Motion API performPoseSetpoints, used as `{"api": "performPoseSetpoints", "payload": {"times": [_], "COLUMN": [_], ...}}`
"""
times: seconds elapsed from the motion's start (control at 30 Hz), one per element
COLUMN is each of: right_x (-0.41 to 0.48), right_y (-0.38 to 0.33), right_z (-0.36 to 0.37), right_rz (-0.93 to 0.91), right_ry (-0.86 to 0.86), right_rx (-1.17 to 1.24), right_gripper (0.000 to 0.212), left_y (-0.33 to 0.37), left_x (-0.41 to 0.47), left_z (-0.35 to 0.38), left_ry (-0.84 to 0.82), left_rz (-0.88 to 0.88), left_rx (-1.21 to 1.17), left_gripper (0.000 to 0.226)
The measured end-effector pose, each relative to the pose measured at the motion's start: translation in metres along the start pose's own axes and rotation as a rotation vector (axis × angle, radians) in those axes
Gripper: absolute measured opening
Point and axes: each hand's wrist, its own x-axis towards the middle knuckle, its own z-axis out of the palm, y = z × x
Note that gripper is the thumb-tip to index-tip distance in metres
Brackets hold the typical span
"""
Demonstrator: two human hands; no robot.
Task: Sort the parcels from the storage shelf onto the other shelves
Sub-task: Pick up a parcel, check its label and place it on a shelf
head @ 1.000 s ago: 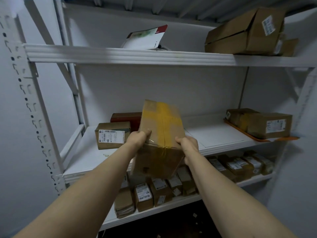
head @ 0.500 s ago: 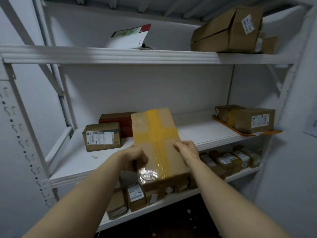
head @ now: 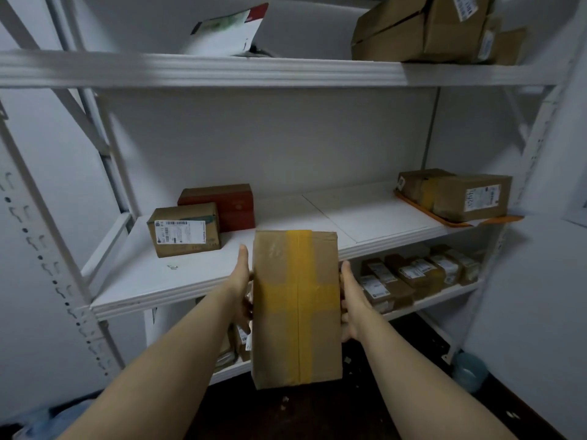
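Holding: left hand (head: 243,282) and right hand (head: 349,300) clasp the taped parcel (head: 297,309) by its long sides — thumbs straight, fingers tucked beneath.
Beyond the hands: middle shelf (head: 365,217), the parcel's far end over its front edge.
Left of the left hand: labelled box (head: 184,230) — red box (head: 228,204) behind it.
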Motion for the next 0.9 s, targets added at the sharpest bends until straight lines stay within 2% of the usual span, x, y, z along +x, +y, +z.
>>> {"api": "performPoseSetpoints", "payload": {"times": [0.07, 0.13, 0.23, 0.33, 0.4, 0.5, 0.6, 0.7, 0.73, 0.83, 0.9], "right_x": [-0.001, 0.003, 0.004, -0.009, -0.022, -0.029, -0.039, -0.049, -0.052, -0.059, -0.061], "right_y": [0.005, 0.015, 0.031, 0.041, 0.046, 0.056, 0.066, 0.076, 0.079, 0.089, 0.096], "right_z": [-0.009, -0.02, -0.037, -0.058, -0.071, -0.094, -0.119, -0.143, -0.15, -0.165, -0.17], "right_rz": [0.065, 0.108, 0.123, 0.122, 0.121, 0.137, 0.16, 0.174, 0.183, 0.242, 0.264], "right_ry": [0.0, 0.022, 0.055, -0.012, -0.055, -0.019, 0.082, 0.161, 0.165, 0.172, 0.15], "right_rx": [0.084, 0.115, 0.126, 0.113, 0.115, 0.123, 0.119, 0.157, 0.18, 0.246, 0.328], "right_gripper": [0.087, 0.1, 0.114, 0.12, 0.112, 0.086, 0.066, 0.062, 0.067, 0.118, 0.132], "left_y": [-0.009, -0.017, -0.024, -0.029, -0.034, -0.044, -0.061, -0.077, -0.082, -0.089, -0.095], "left_x": [0.001, 0.001, 0.002, 0.011, 0.016, 0.011, 0.008, 0.01, 0.014, 0.018, 0.018], "left_z": [0.004, 0.012, 0.024, 0.035, 0.046, 0.069, 0.092, 0.106, 0.109, 0.118, 0.123], "left_ry": [0.004, -0.015, -0.052, -0.16, -0.259, -0.303, -0.403, -0.508, -0.528, -0.523, -0.576], "left_rz": [0.004, 0.0, -0.036, -0.051, -0.025, 0.023, 0.071, 0.042, 0.05, 0.082, 0.121], "left_rx": [-0.002, 0.02, 0.112, 0.204, 0.201, 0.21, 0.32, 0.428, 0.444, 0.567, 0.633], "left_gripper": [0.106, 0.107, 0.12, 0.126, 0.118, 0.088, 0.097, 0.102, 0.105, 0.129, 0.13]}}
